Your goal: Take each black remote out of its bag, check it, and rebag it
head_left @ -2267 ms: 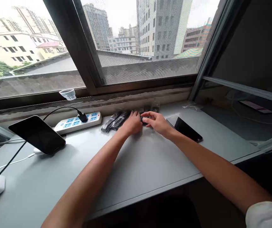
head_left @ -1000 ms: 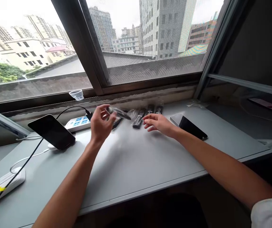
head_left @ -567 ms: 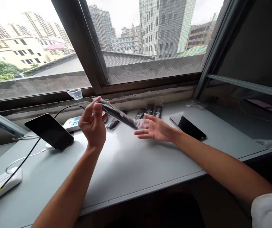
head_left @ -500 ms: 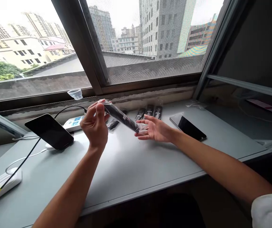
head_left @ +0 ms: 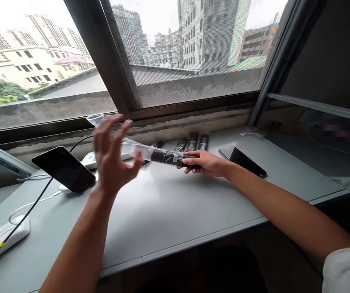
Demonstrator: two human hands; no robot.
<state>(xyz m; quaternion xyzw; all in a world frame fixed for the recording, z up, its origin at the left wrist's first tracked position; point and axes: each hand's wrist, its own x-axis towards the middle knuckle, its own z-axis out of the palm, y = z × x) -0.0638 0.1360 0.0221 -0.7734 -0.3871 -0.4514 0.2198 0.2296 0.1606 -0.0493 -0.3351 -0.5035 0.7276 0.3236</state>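
Three wrapped black packs (head_left: 192, 141) lie side by side at the back of a grey bench (head_left: 162, 224), below a window. A dark phone (head_left: 63, 169) leans at left; a flat dark device (head_left: 245, 162) lies at right. The left hand (head_left: 110, 158), blurred, fingers apart, partly hides a power strip (head_left: 88, 160) and a clear cup (head_left: 95, 119) on the sill. Above the bench, the right hand's (head_left: 204, 162) grip is clamped on another black pack (head_left: 164, 156), its long axis running left to right, dipping slightly rightward. Its clear sleeve (head_left: 143, 150) extends loosely leftward.
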